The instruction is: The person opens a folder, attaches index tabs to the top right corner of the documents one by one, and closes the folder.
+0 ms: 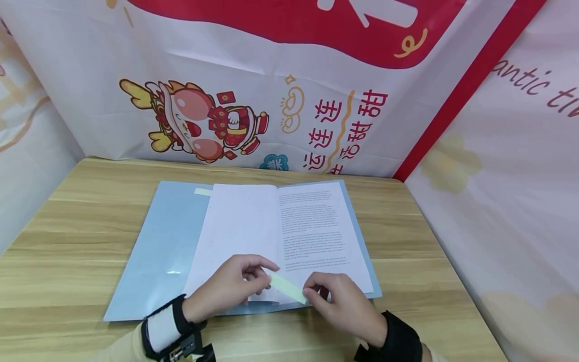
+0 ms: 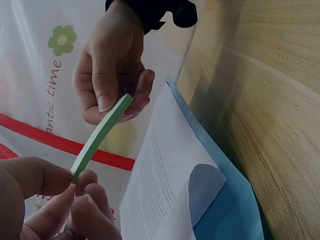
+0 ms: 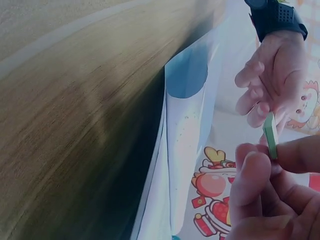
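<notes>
Between my two hands stretches a narrow pad of pale green sticky notes (image 1: 287,287). My left hand (image 1: 237,279) pinches one end between thumb and fingers. At the other end, my right hand (image 1: 336,301) pinches it the same way. In the left wrist view the pad (image 2: 101,135) shows its thickness edge-on. Below the hands lies an open document (image 1: 312,226), its right page printed and its left page (image 1: 239,221) nearly blank. The lower edge of a page curls up in both wrist views.
A light blue folder (image 1: 149,251) lies open under the papers on the wooden table (image 1: 54,241). One pale green sticky tab (image 1: 203,191) sticks out at the upper left of the pages. Printed cloth (image 1: 289,60) hangs behind the table and along its sides.
</notes>
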A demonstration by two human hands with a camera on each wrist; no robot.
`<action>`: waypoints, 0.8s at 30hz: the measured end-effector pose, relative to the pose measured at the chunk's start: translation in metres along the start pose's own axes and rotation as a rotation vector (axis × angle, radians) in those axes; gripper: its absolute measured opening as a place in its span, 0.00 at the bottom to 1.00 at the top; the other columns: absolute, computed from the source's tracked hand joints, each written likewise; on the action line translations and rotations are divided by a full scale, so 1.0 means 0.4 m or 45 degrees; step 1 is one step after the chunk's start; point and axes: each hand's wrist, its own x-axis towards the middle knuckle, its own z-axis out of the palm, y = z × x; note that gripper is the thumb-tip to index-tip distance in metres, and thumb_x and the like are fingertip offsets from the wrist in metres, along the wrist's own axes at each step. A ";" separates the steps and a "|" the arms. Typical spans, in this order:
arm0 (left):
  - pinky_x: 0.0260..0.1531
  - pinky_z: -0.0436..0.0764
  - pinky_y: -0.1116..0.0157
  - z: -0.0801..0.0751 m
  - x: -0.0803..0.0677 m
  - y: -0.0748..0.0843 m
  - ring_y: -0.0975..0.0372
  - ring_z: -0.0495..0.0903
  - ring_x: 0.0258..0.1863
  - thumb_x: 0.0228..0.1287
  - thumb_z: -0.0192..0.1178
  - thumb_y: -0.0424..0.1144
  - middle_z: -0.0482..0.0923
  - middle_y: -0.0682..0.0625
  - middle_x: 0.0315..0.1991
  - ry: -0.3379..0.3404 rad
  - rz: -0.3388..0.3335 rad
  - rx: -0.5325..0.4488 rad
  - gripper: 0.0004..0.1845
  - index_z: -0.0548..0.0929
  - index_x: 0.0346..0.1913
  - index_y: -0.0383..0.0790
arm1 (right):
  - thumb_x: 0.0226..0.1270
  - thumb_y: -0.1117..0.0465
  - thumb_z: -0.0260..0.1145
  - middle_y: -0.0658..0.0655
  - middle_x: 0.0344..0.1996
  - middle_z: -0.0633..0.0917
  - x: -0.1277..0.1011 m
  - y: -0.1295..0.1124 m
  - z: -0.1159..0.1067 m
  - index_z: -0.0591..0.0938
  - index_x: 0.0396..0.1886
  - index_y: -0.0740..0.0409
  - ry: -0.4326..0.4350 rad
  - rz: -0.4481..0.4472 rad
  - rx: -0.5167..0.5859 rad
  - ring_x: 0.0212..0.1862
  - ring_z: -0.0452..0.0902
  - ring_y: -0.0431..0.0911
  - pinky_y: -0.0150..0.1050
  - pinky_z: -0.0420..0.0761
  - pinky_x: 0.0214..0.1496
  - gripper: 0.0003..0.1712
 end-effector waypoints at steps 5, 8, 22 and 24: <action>0.16 0.78 0.65 0.006 -0.003 -0.001 0.57 0.79 0.27 0.68 0.62 0.34 0.84 0.48 0.30 -0.012 -0.005 -0.027 0.06 0.87 0.43 0.39 | 0.75 0.62 0.64 0.46 0.25 0.84 0.008 0.005 0.000 0.83 0.32 0.45 0.051 0.030 0.020 0.29 0.76 0.34 0.32 0.78 0.33 0.10; 0.16 0.77 0.66 0.010 -0.004 -0.001 0.59 0.79 0.27 0.68 0.62 0.34 0.85 0.49 0.30 -0.009 -0.004 -0.054 0.04 0.85 0.40 0.38 | 0.75 0.61 0.65 0.43 0.26 0.83 0.012 0.007 0.001 0.84 0.33 0.46 0.089 0.018 -0.005 0.29 0.75 0.34 0.33 0.79 0.34 0.08; 0.15 0.74 0.67 0.020 -0.002 0.005 0.59 0.78 0.26 0.70 0.62 0.34 0.86 0.48 0.30 0.019 -0.019 -0.095 0.04 0.84 0.41 0.36 | 0.59 0.55 0.80 0.43 0.42 0.83 0.016 0.020 0.033 0.89 0.52 0.49 0.307 -0.179 -0.359 0.41 0.76 0.36 0.32 0.80 0.40 0.20; 0.15 0.74 0.67 0.020 -0.002 0.004 0.59 0.78 0.26 0.70 0.62 0.34 0.86 0.50 0.30 0.023 -0.019 -0.094 0.05 0.84 0.41 0.36 | 0.58 0.54 0.80 0.44 0.42 0.83 0.016 0.019 0.033 0.89 0.53 0.49 0.325 -0.197 -0.402 0.40 0.74 0.35 0.31 0.78 0.39 0.21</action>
